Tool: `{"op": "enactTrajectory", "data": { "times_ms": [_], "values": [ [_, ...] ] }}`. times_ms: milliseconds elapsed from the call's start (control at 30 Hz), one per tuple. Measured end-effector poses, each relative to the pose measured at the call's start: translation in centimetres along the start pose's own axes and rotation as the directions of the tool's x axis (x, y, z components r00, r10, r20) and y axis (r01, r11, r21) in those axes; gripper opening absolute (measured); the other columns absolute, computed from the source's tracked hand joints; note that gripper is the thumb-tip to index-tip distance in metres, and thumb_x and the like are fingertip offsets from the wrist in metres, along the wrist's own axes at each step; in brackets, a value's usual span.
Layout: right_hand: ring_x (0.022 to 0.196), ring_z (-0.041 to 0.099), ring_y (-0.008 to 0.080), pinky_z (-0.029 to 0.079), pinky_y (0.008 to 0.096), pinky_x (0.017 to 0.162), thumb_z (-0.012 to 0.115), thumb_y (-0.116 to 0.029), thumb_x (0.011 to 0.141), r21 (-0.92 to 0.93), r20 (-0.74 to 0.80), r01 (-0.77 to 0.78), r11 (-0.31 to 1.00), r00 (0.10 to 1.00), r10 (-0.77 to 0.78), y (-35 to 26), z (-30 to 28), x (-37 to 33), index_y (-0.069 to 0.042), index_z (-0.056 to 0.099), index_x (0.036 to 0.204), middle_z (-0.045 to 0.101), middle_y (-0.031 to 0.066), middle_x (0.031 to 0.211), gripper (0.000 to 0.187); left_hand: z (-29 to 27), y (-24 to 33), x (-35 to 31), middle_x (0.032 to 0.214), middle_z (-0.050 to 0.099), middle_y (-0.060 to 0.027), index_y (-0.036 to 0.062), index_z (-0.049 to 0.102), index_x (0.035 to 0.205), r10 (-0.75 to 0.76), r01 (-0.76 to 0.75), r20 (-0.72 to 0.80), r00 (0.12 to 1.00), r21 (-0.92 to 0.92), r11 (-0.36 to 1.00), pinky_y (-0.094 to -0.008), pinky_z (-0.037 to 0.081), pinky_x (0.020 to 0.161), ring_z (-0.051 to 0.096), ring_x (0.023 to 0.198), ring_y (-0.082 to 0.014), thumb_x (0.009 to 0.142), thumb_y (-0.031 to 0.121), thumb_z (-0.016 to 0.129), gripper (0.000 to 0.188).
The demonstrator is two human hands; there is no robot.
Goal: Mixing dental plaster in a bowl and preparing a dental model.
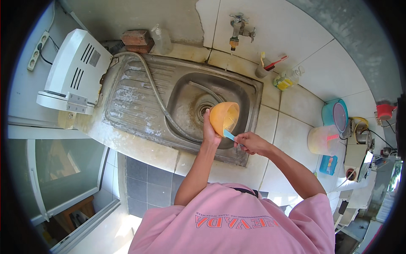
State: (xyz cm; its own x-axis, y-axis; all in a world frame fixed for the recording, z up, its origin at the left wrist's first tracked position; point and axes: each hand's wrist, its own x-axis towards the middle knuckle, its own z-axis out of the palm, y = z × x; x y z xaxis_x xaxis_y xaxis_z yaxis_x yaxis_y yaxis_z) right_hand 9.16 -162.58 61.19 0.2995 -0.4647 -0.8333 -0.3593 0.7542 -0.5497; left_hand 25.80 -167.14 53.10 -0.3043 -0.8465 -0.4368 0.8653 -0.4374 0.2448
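Note:
My left hand is wrapped round the side of an orange bowl, which it holds tilted above the sink, its opening turned to the right. The bowl's inside looks pale and streaked. My right hand grips a light blue utensil whose far end meets the bowl's lower rim; whether it is a spatula or a brush I cannot tell. Beneath the bowl is the metal sink, with its drain partly in view. A grey hose runs across the drainboard and into the basin.
A wall tap is above the sink's far edge. At the left stands a white appliance; bricks and a clear pump bottle are behind. To the right are a brush cup, a yellow-labelled bottle and a pale tub.

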Motion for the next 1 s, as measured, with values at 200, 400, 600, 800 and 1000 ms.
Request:
{"op": "enactTrajectory", "data": {
  "times_ms": [200, 400, 600, 800, 1000],
  "values": [
    [0.043, 0.037, 0.0116, 0.029, 0.0276, 0.041, 0.051, -0.029, 0.099, 0.118, 0.01, -0.012, 0.993, 1.0, 0.011, -2.0, 1.5, -0.7, -0.006, 0.06, 0.081, 0.047, 0.0, 0.057, 0.03, -0.2, 0.5, 0.4, 0.127, 0.057, -0.0113, 0.0049, 0.052, 0.126, 0.024, -0.024, -0.025, 0.999, 0.015, 1.0, -0.0406, 0.045, 0.1, 0.055, 0.117, -0.0258, 0.098, 0.047, 0.04, 0.052],
    [0.055, 0.06, 0.0344, 0.045, 0.0444, 0.05, 0.051, -0.022, 0.094, -0.637, -0.393, 0.291, 0.714, 0.674, -0.625, 1.4, -1.1, 1.9, -0.001, 0.063, 0.084, 0.059, 0.0192, 0.06, 0.026, 0.4, 0.6, 0.5, 0.118, 0.061, -0.0075, 0.0086, 0.053, 0.12, -0.006, 0.007, -0.037, 0.999, 0.048, 0.999, -0.0386, 0.049, 0.094, 0.059, 0.109, -0.0225, 0.1, 0.045, 0.038, 0.044],
    [0.047, 0.056, 0.0253, 0.04, 0.0396, 0.044, 0.053, -0.027, 0.094, -0.073, 0.005, 0.056, 0.996, 0.998, -0.056, -1.0, -0.3, 0.6, -0.001, 0.063, 0.083, 0.059, 0.0135, 0.059, 0.03, 0.3, 1.3, 0.7, 0.116, 0.061, -0.0079, 0.008, 0.054, 0.118, 0.031, -0.031, -0.007, 0.999, 0.04, 0.999, -0.0389, 0.049, 0.093, 0.059, 0.108, -0.0218, 0.1, 0.046, 0.038, 0.044],
    [0.048, 0.052, 0.0219, 0.039, 0.0354, 0.044, 0.053, -0.027, 0.096, -0.482, -0.342, 0.206, 0.852, 0.851, -0.399, -0.7, -0.6, 1.6, -0.004, 0.062, 0.081, 0.054, 0.007, 0.056, 0.028, -0.1, 1.6, 1.4, 0.117, 0.061, -0.0085, 0.0076, 0.054, 0.119, 0.034, -0.034, 0.001, 0.999, 0.071, 0.997, -0.0393, 0.048, 0.095, 0.058, 0.111, -0.0229, 0.1, 0.046, 0.039, 0.045],
    [0.064, 0.063, 0.0363, 0.049, 0.045, 0.055, 0.06, -0.022, 0.09, -0.939, -0.275, 0.013, 0.344, 0.573, -0.772, -5.1, -1.8, -2.0, -0.005, 0.063, 0.088, 0.061, 0.0143, 0.063, 0.017, 0.4, 2.3, -0.1, 0.118, 0.061, -0.009, 0.0072, 0.054, 0.12, -0.051, 0.052, -0.046, 0.998, 0.038, 0.998, -0.0391, 0.048, 0.095, 0.058, 0.111, -0.0231, 0.099, 0.048, 0.04, 0.048]
  ]
}}
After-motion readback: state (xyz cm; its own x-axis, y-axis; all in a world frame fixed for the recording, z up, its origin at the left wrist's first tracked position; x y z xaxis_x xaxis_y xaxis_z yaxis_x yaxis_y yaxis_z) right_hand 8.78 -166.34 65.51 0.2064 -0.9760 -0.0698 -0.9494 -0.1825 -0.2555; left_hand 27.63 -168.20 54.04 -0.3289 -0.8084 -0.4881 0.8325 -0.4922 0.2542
